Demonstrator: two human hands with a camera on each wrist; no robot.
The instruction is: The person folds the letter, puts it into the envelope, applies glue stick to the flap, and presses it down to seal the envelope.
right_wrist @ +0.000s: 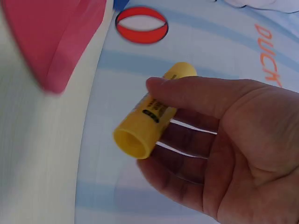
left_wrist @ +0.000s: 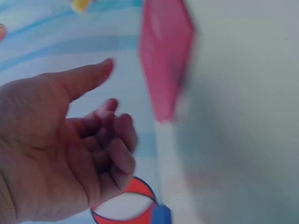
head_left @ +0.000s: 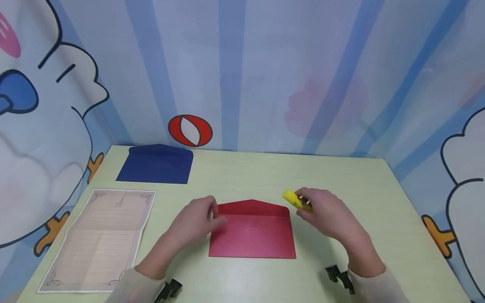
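A red envelope (head_left: 251, 237) lies on the table with its flap raised toward the far side. My left hand (head_left: 195, 221) hovers by its upper left corner, thumb extended and fingers loosely curled. In the left wrist view a gap separates that hand (left_wrist: 70, 144) from the envelope (left_wrist: 166, 51), and nothing is in its grasp. My right hand (head_left: 327, 212) holds a yellow glue stick (head_left: 291, 198) just beyond the envelope's upper right corner. The right wrist view shows the glue stick (right_wrist: 152, 114) pinched between thumb and fingers, its hollow round end facing the camera; printed text is partly covered by the thumb.
At the back left lies a dark blue envelope (head_left: 155, 166). A creased, lined sheet of letter paper (head_left: 100, 242) with an ornate border is at the left. Behind the table (head_left: 242, 277) hangs a blue striped cartoon backdrop (head_left: 265, 75).
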